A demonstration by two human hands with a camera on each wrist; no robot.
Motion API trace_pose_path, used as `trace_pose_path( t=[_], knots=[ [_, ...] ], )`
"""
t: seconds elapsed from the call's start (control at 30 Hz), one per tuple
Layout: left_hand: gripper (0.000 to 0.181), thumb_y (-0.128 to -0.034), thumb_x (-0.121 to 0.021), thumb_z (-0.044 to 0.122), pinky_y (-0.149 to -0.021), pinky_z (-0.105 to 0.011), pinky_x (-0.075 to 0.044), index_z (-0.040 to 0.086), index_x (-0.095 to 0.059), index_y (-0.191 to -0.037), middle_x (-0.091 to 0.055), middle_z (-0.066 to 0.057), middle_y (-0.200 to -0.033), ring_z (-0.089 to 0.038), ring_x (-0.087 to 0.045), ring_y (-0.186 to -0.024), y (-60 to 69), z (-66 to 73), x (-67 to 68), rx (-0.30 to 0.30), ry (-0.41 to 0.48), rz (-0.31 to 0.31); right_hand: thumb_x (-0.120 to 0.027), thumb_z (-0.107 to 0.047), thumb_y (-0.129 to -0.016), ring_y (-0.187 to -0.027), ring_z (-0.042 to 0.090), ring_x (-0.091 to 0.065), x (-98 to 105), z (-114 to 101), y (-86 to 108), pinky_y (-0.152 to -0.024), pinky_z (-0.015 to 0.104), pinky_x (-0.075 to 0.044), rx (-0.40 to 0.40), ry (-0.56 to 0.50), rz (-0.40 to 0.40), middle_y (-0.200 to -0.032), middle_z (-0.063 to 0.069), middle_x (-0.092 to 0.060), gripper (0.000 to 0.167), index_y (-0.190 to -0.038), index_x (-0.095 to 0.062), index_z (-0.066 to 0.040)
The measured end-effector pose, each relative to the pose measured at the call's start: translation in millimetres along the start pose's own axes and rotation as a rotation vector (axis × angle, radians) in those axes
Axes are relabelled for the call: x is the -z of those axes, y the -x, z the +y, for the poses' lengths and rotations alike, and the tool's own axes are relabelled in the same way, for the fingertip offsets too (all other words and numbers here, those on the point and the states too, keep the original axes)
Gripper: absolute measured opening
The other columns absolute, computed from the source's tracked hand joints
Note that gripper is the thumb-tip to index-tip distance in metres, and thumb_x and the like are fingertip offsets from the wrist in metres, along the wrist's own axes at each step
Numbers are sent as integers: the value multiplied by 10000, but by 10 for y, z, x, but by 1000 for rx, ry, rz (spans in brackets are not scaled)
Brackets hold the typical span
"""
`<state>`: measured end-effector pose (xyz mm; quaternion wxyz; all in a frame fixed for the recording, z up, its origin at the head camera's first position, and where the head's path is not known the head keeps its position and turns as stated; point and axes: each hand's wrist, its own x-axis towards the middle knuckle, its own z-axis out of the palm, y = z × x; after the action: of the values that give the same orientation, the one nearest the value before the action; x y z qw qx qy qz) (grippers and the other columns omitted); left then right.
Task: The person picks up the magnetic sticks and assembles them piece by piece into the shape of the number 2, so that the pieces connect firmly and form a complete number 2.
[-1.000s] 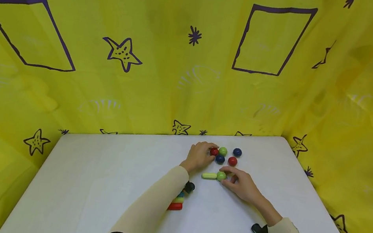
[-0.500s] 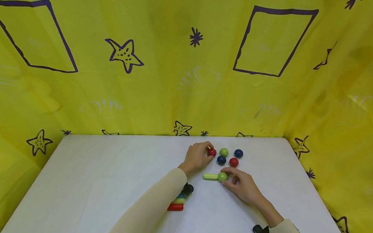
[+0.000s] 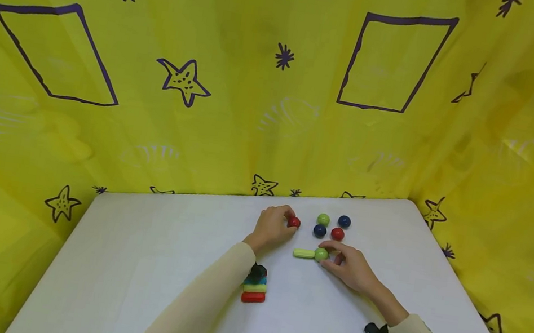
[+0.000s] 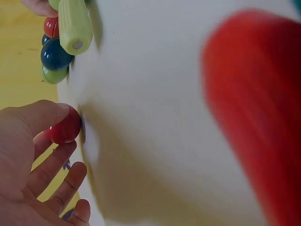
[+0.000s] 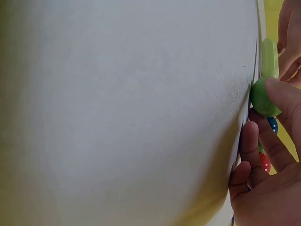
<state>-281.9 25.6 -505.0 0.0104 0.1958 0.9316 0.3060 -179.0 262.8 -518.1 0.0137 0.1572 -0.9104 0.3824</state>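
On the white table, my left hand (image 3: 270, 229) pinches a red ball (image 3: 294, 222) between thumb and fingers. In the left wrist view that red ball (image 4: 67, 125) is at or just above the tabletop; which one I cannot tell. To the right, my right hand (image 3: 354, 268) holds a green ball (image 3: 320, 255) by thumb and fingertips. A pale green ribbed rod (image 3: 303, 253) meets this ball and points left. A grey dot shows in the rod's end (image 4: 78, 45) in the left wrist view.
Behind the right hand lie a green ball (image 3: 323, 219), two dark blue balls (image 3: 344, 221) and a red ball (image 3: 337, 234). Below the left wrist, coloured rods lie side by side, a red rod (image 3: 253, 297) nearest. A yellow patterned curtain (image 3: 230, 138) borders the table.
The left hand has drawn the red ball leftward and slightly nearer, away from the cluster of balls. More of the coloured rods shows. The right hand keeps its hold on the green ball.
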Motion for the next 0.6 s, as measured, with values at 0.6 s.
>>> trace_pose_path(
  t=[0.6],
  knots=[
    [221, -882, -822, 237, -959, -419, -452, 153, -723, -1062, -717, 54, -1000, -198, -561, -1037, 347, -150, 221, 84, 146, -131, -801, -132, -900, -639, 87, -492, -38, -40, -72, -595, 251, -407, -13, 28, 35, -1047, 32, -701, 347, -1233, -706, -113]
  ],
)
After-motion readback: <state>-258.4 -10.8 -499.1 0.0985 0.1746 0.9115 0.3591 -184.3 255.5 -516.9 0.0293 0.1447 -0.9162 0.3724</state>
